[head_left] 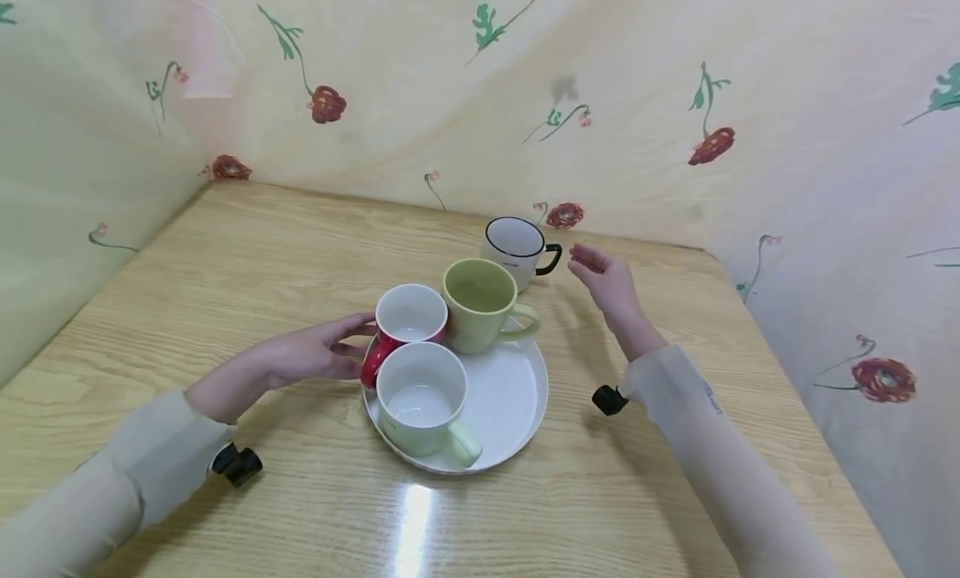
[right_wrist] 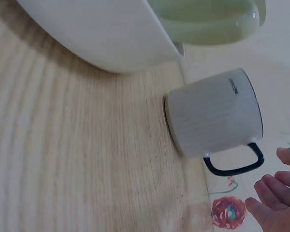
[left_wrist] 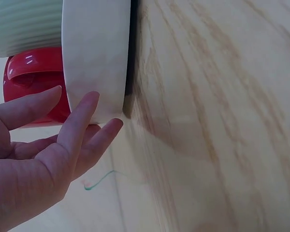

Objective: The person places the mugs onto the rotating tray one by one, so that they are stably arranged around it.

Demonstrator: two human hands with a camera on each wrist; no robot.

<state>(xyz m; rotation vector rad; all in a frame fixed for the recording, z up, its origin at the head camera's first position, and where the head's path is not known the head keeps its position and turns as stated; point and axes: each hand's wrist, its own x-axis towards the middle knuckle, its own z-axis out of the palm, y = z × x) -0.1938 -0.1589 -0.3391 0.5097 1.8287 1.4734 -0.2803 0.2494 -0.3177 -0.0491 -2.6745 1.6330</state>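
My left hand (head_left: 318, 355) is at the left rim of a round white tray (head_left: 525, 395), fingers loosely spread beside a red mug (head_left: 375, 357) with a white inside. In the left wrist view its fingertips overlap the tray's outer wall (left_wrist: 96, 58). On the tray with the red mug stand a pale green mug (head_left: 420, 395) in front and a yellow-green mug (head_left: 480, 299) behind. A white mug (head_left: 510, 253) with a black rim and black handle (right_wrist: 234, 169) stands upright on the table behind the tray. My right hand (head_left: 606, 282) hovers just right of that handle, fingers slightly bent and holding nothing.
The tray sits on a wooden table (head_left: 300, 253). A flower-patterned cloth (head_left: 420, 87) hangs along the table's back and sides, close behind the white mug. Small black devices (head_left: 237, 465) are worn at both wrists.
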